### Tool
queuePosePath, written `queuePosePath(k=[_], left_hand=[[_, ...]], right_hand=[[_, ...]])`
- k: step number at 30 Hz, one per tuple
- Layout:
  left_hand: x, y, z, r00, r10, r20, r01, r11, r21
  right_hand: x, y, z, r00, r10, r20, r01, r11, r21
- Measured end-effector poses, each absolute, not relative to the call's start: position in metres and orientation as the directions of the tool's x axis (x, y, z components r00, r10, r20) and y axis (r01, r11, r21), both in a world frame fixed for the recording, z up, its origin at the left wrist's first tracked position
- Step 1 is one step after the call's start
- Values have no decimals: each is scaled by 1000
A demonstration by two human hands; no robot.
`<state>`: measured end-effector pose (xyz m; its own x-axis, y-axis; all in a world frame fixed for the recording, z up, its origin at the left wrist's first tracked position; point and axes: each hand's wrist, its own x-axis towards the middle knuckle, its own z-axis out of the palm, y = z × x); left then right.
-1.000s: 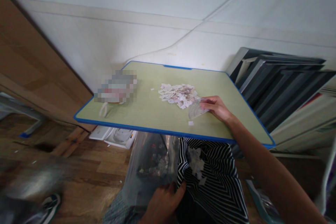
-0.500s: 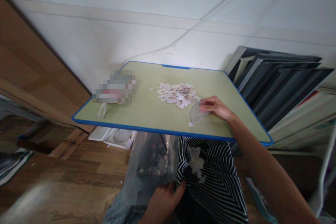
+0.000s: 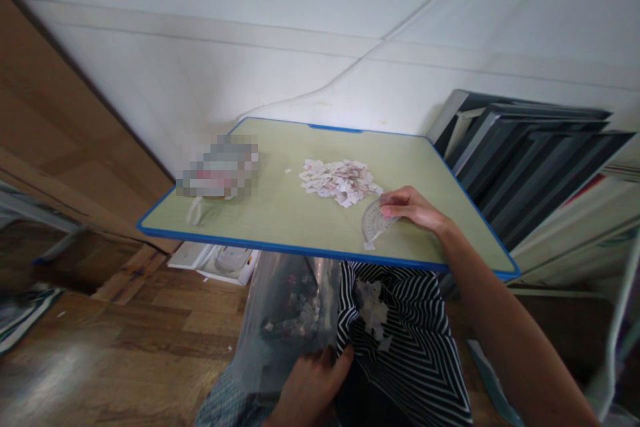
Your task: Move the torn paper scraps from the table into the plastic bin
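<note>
My right hand point(image 3: 407, 205) pinches a clear half-round protractor point(image 3: 373, 219) flat against the table top. At the protractor's lower tip lies one small white paper scrap point(image 3: 369, 245), close to the table's front edge. A heap of torn paper scraps point(image 3: 340, 181) sits just beyond, at mid-table. Below the edge, my left hand point(image 3: 314, 377) grips the rim of a black-and-white striped cloth point(image 3: 420, 333), its fingertips partly hidden. Several pale scraps point(image 3: 374, 310) rest in the cloth's folds.
The light green table point(image 3: 270, 213) has a blue rim. A pixelated object with a white loop point(image 3: 195, 211) lies on its left. A translucent bin point(image 3: 255, 340) holding scraps stands below, beside the cloth. Dark flat panels point(image 3: 520, 167) lean at right, and a cardboard box point(image 3: 75, 133) stands at left.
The protractor's lower end has shifted slightly towards the table's front edge, and the single scrap has slid that way with it. My left hand stays in place.
</note>
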<state>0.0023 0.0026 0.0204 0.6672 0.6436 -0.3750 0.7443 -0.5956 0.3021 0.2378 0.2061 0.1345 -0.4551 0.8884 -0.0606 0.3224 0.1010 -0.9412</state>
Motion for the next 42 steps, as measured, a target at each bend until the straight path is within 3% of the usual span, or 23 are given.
queuePosePath(k=[7,17,20,24,27,42], left_hand=[[2,2,19,664,656,-359,747,-563,353],[2,2,23,661,651,-374,750,-582,313],[2,2,24,646,661,-381,763,-571,303],[2,2,23,649,658,-381,761,-563,323],[3,3,21,664,649,-372,748,-562,354],[2,2,19,661,658,-362,750,-566,341]], right_hand=[[241,202,141,-558,822,-109,362,123,-924],[245,200,142,-626,766,-148,369,123,-921],[246,201,140,-566,813,-138,350,85,-933],[246,206,130,-315,949,-10,301,90,-949],[246,210,124,-213,975,65,339,136,-931],[232,203,128,-350,936,35,422,190,-886]])
